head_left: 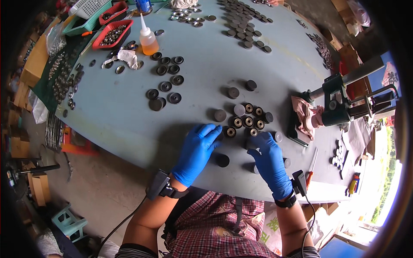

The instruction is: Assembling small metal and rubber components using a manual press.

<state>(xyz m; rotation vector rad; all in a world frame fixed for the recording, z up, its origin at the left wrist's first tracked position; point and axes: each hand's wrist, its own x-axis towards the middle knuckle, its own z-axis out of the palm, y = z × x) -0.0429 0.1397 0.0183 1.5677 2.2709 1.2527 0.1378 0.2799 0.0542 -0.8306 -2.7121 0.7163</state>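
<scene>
Both my hands wear blue gloves and rest low over the table. My left hand [198,148] has its thumb and fingers drawn together at a dark round part, mostly hidden by the fingertips. My right hand [272,161] curls its thumb and fingers about another dark round part [250,143] at the near edge of a cluster. In that cluster, several short black cylinders show brass-coloured ring centres [248,121]. Plain grey-black caps [220,115] stand around them. One black cap [223,160] sits between my hands.
A green hand press [337,101] with pink cloth stands at the right. A red-handled screwdriver [309,176] lies near the front edge. Further left are dark ring-shaped caps [174,98], a bottle of orange liquid [149,42] and a red tray of small parts [114,35]. Grey discs [241,26] spread at the back.
</scene>
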